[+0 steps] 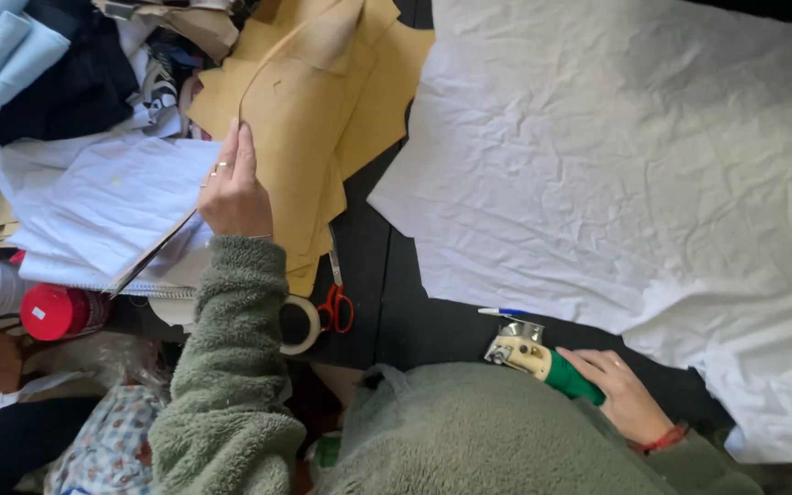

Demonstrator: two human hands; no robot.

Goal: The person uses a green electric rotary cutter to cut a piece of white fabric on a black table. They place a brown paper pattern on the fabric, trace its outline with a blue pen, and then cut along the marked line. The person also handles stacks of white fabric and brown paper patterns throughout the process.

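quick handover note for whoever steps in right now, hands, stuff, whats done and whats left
Left hand: flat on the stack of brown paper pattern pieces, gripping nothing.
Right hand: closed on the green handle of the small electric cutter, resting on the dark table.
White fabric lies spread out and wrinkled, with no pattern on it.
Orange-handled scissors and tape roll sit near the left sleeve.

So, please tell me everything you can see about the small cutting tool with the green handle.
The cutting tool has a cream body, shiny metal parts at its front and a green handle. It lies on the dark table, beside the edge of the wrinkled white fabric. The right hand grips the handle.
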